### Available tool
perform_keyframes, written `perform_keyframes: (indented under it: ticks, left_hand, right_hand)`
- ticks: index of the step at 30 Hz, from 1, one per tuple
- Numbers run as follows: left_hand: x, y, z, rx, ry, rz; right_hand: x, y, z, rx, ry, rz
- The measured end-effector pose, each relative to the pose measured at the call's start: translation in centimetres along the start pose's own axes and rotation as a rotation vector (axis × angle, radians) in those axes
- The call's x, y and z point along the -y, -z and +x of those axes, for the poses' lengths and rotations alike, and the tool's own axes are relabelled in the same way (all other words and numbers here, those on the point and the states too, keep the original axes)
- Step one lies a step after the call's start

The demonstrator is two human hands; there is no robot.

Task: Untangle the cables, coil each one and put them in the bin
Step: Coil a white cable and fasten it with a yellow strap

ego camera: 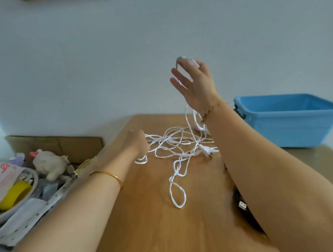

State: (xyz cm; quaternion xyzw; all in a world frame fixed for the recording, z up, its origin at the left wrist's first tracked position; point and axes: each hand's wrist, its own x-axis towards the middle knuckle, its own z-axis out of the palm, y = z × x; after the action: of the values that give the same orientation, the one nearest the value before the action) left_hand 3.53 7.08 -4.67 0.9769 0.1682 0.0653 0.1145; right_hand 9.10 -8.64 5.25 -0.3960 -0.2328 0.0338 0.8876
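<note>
A tangled white cable (174, 144) sprawls over the middle of the wooden table (147, 213), its two-pin plug (206, 150) lying near my right forearm. My left hand (136, 142) grips a small bundle of the cable's loops at the tangle's left side. Raised high above the table, my right hand (195, 82) pinches one white end piece of the cable between thumb and forefinger, the other fingers spread. A strand hangs from it down behind my wrist. A blue plastic bin (288, 119) stands at the table's right rear. A black cable with a USB plug (242, 204) shows under my right forearm.
To the left of the table sits a cardboard box (56, 143) of clutter: a white plush toy (49, 163), a yellow roll of tape (15, 194), plastic bags. A plain wall rises behind the table.
</note>
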Motion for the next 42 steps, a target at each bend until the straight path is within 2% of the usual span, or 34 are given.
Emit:
perform_keyframes:
  ticks: [3, 6, 8, 11, 14, 17, 20, 22, 23, 25, 28, 30, 31, 34, 36, 38, 39, 42]
  left_hand:
    - [0.0, 1.1, -0.1, -0.039, -0.027, -0.146]
    - [-1.4, 2.8, -0.4, -0.143, -0.087, -0.527]
    - [-2.9, 4.6, -1.2, -0.197, -0.150, -0.805]
    - [-5.3, 7.8, -3.4, -0.186, -0.242, -1.250]
    - [-6.2, 10.0, -5.4, -0.093, -0.257, -1.555]
    - [-6.4, 10.9, -7.1, -0.011, -0.285, -1.524]
    - [-6.5, 10.0, -8.0, -0.010, -0.293, -1.419]
    - [-6.5, 9.3, -8.5, -0.038, -0.244, -1.534]
    - [-6.5, 9.1, -8.6, -0.052, -0.237, -1.607]
    - [-6.6, 8.6, -8.6, -0.092, -0.250, -1.647]
    - [-6.4, 7.9, -7.8, -0.125, -0.198, -1.621]
    - [-5.7, 7.2, -7.2, -0.120, -0.109, -1.517]
    - [-5.3, 6.8, -7.0, -0.145, -0.088, -1.365]
    - [-4.0, 4.9, -6.8, -0.221, -0.137, -0.897]
    - [-3.7, 3.9, -7.0, -0.201, -0.165, -0.807]
    - [-4.0, 3.2, -7.0, -0.148, -0.168, -0.860]
    - [-4.2, 2.9, -6.9, -0.093, -0.166, -0.973]
    - [-4.9, 2.7, -7.2, 0.257, -0.175, -1.495]
  right_hand:
    - [3.0, -1.1, -0.1, 0.127, 0.021, 0.141]
    - [5.4, -2.7, -0.9, 0.178, -0.012, 0.230]
    - [6.6, -3.7, -1.8, 0.202, -0.046, 0.207]
    - [7.3, -4.5, -2.8, 0.217, -0.100, 0.163]
    - [7.0, -4.6, -3.7, 0.111, -0.075, -0.114]
    - [5.4, -3.6, -5.0, 0.048, -0.044, -0.412]
    - [3.9, -2.4, -6.3, 0.025, -0.069, -0.364]
    - [3.0, -1.7, -7.4, -0.017, -0.138, -0.371]
    - [2.5, -1.3, -7.9, -0.004, -0.200, -0.427]
    - [1.3, -0.3, -9.4, 0.128, -0.362, -0.548]
    - [0.2, 1.0, -11.4, 0.279, -0.585, -0.499]
    - [0.1, 2.1, -11.5, 0.304, -0.504, -0.570]
    - [0.2, 2.5, -11.3, 0.287, -0.414, -0.611]
    - [0.4, 2.9, -10.7, 0.177, -0.190, -0.616]
    - [0.4, 3.0, -10.3, 0.116, -0.101, -0.576]
    - [0.1, 3.2, -9.8, 0.042, -0.073, -0.516]
    - [-0.2, 3.4, -9.5, -0.003, -0.066, -0.488]
    - [-1.2, 4.3, -9.0, -0.125, -0.064, -0.462]
